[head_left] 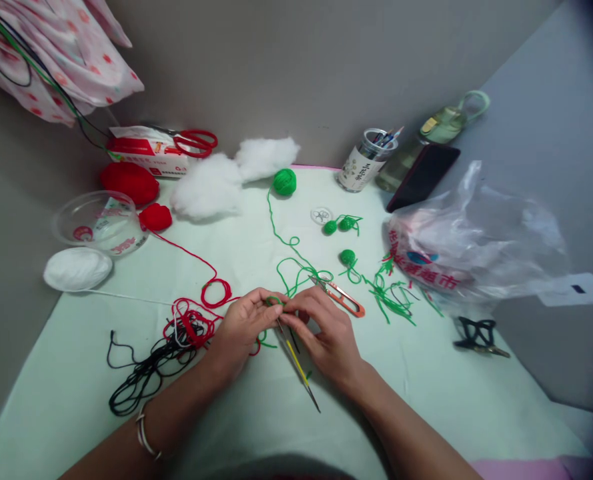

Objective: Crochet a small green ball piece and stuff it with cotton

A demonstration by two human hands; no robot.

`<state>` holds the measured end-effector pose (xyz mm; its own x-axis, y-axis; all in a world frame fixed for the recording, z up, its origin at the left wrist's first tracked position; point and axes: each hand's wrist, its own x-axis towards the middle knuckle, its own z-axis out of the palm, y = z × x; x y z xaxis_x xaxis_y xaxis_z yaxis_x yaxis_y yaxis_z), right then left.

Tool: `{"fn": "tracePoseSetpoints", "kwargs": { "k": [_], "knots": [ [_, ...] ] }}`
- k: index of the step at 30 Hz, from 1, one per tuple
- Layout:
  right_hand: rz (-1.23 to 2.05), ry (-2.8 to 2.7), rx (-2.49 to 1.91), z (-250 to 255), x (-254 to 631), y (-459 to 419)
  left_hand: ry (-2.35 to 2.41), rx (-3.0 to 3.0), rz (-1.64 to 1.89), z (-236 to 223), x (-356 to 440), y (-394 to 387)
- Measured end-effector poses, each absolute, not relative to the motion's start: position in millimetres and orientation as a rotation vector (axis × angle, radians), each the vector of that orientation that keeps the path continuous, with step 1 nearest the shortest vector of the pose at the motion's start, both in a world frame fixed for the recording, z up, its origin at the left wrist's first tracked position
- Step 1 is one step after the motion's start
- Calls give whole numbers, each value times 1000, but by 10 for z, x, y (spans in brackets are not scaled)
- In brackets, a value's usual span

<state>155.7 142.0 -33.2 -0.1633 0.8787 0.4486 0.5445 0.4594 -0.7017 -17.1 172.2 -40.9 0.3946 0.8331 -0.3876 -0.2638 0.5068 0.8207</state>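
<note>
My left hand (249, 320) is closed in a pinch on a small loop of green yarn (275, 301). My right hand (326, 327) meets it, thumb and fingers pinched at the same yarn. A crochet hook with a yellow grip (295, 359) slants down from between the hands; whether fingers hold its upper end or it lies on the table is hidden. Just beyond my right hand are orange thread snips (345, 299), with loose green strands (296, 267) running to a green yarn ball (285, 181). Red yarn (196, 327) lies tangled beside my left hand.
Black cord (146, 377), a white yarn ball (78, 269), a plastic tub (101, 223) and red yarn balls (130, 183) lie left. White stuffing (211, 187) and red-handled scissors (196, 142) sit behind. Right are small green crocheted balls (347, 257), a phone (423, 177), a plastic bag (481, 240) and a black claw clip (479, 335).
</note>
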Motion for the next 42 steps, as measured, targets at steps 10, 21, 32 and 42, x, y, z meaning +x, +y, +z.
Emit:
{"fn": "tracePoseSetpoints", "kwargs": {
  "k": [10,21,32,42],
  "knots": [
    [348,-1871,-1228,-390,1565,1426,873,624,736,-371,-149,1734],
    [509,-1816,-1260,-322,1562,1442,903,742,759,-442,-172,1696],
    [763,-1696,-1343,-338,1593,1464,940,712,799,-399,-154,1703],
    [791,-1656,-1398,-331,1575,1460,980,556,892,-351,-134,1733]
  ]
}}
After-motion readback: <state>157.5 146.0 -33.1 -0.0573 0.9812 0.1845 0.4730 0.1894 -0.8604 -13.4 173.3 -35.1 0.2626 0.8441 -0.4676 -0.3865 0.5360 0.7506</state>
